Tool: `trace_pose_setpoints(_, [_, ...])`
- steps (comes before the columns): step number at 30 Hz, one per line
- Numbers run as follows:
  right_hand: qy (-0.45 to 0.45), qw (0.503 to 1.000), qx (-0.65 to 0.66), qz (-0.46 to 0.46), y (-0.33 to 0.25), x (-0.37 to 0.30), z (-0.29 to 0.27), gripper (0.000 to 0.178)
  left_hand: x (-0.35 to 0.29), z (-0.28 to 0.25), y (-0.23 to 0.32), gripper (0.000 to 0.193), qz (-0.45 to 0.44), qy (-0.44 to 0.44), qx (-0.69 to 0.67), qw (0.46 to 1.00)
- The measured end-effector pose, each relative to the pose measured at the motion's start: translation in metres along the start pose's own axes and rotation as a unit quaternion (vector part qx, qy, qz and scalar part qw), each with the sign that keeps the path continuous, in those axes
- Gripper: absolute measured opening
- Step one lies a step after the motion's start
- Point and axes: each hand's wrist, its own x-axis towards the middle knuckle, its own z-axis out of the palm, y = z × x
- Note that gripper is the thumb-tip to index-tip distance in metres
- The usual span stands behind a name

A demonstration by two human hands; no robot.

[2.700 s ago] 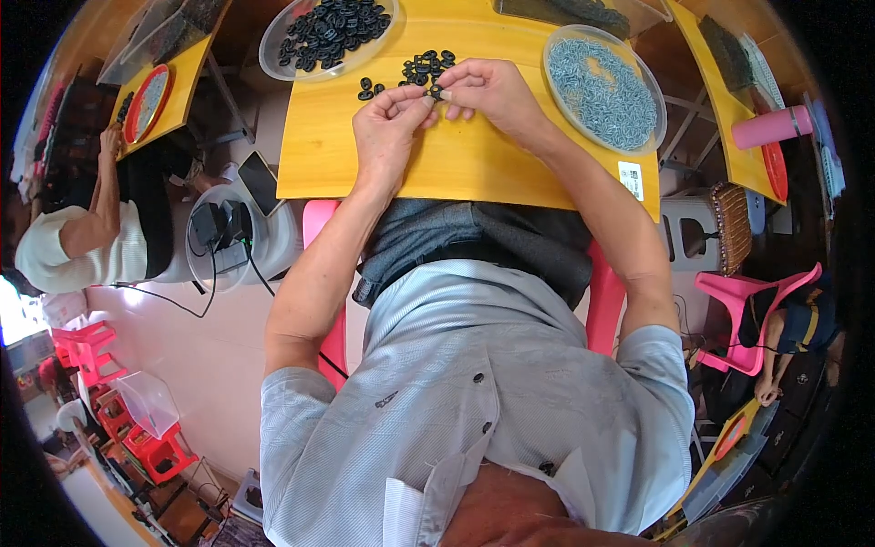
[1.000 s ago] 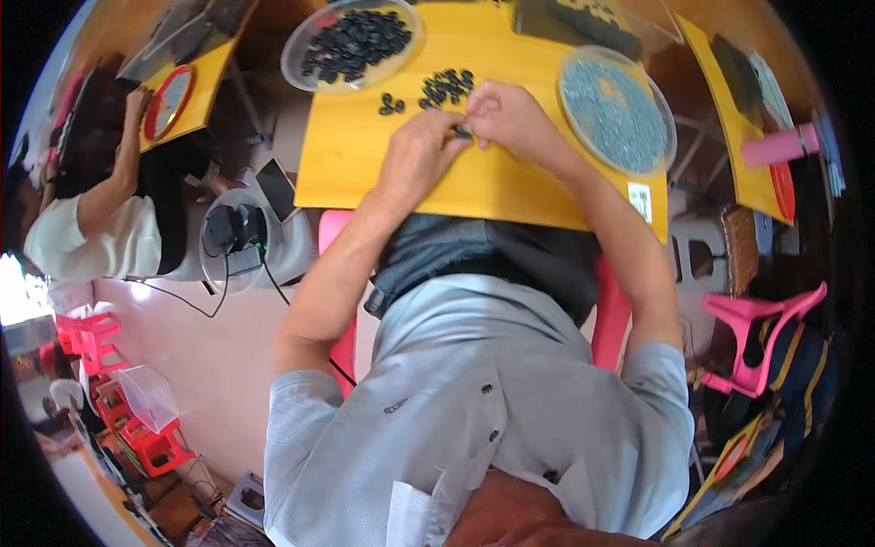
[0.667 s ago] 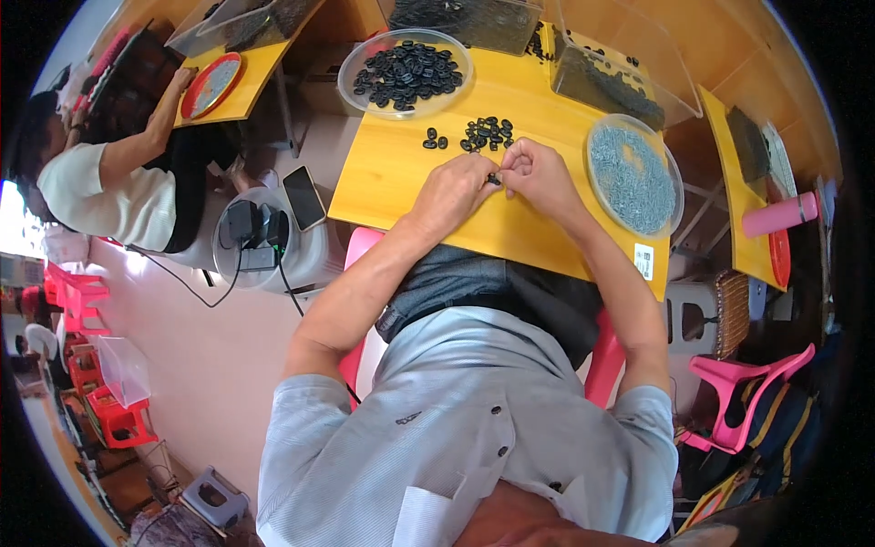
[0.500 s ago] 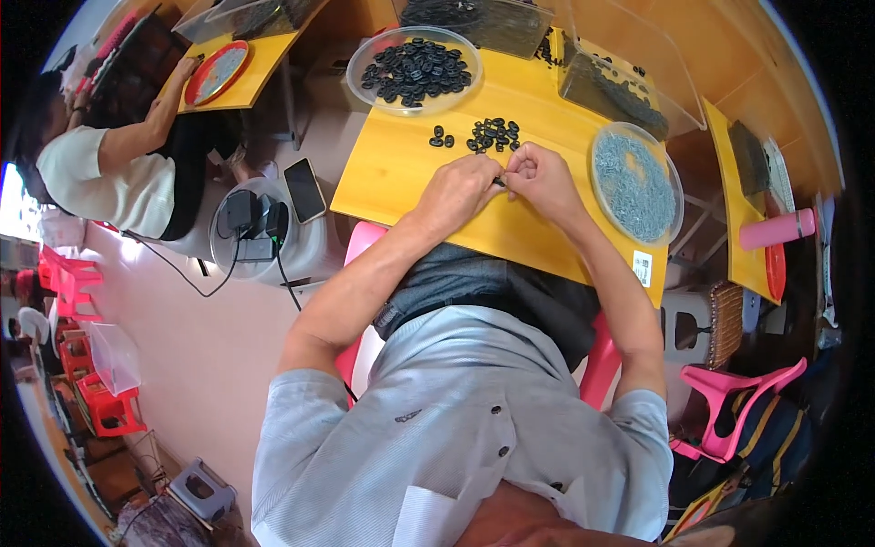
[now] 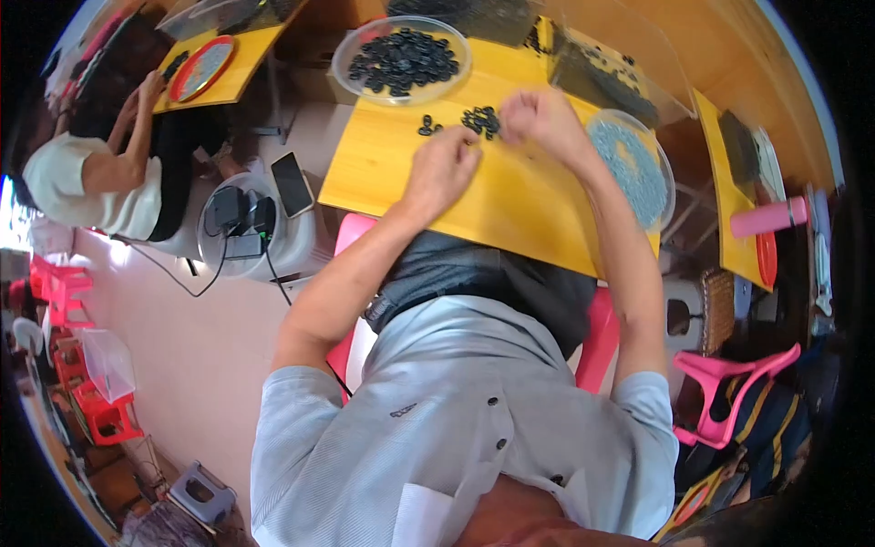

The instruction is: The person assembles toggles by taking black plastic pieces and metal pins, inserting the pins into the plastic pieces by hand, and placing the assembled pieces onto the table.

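My left hand [image 5: 442, 169] rests on the yellow table [image 5: 383, 164] with its fingers curled and pressed together. Its fingertips are beside a small pile of oval black pieces [image 5: 480, 120]; what they hold, if anything, is hidden. A few more black pieces [image 5: 426, 126] lie just left of that pile. To the right, my right hand [image 5: 545, 123] is raised over the table, its fingers smeared by motion, so its grip does not show. Further right stands a clear round tub of small grey-blue pieces [image 5: 629, 173]. A clear round bowl [image 5: 342, 68] heaped with black pieces sits at the far left.
Clear bins [image 5: 606, 77] with dark pieces line the table's back. Left of the table, a phone [image 5: 292, 184] and a tub with chargers [image 5: 239, 223] sit together. A person in white [image 5: 109, 178] works at another table with a red tray [image 5: 202, 68]. A pink bottle [image 5: 768, 217] lies right.
My hands were together, pinching a small dark piece; now they are apart. The right hand has moved up and away, the left slightly left. The other person's hand has left the red tray.
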Motion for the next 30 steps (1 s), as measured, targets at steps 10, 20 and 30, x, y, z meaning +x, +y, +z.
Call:
trace_pose_setpoints(10, [0.046, 0.961, -0.27, -0.027, 0.003, 0.017, 0.0, 0.017, 0.013, -0.006, -0.015, 0.018, -0.159, 0.053, -0.179, 0.97])
trace_pose_setpoints(20, [0.05, 0.938, -0.331, -0.09, 0.037, 0.005, 0.037, 0.016, 0.011, -0.005, -0.017, 0.019, -0.175, 0.062, -0.205, 0.961])
trace_pose_setpoints(30, [0.077, 0.892, -0.41, -0.173, 0.031, -0.004, 0.052, 0.013, 0.01, -0.003, -0.017, 0.019, -0.152, 0.041, -0.195, 0.968])
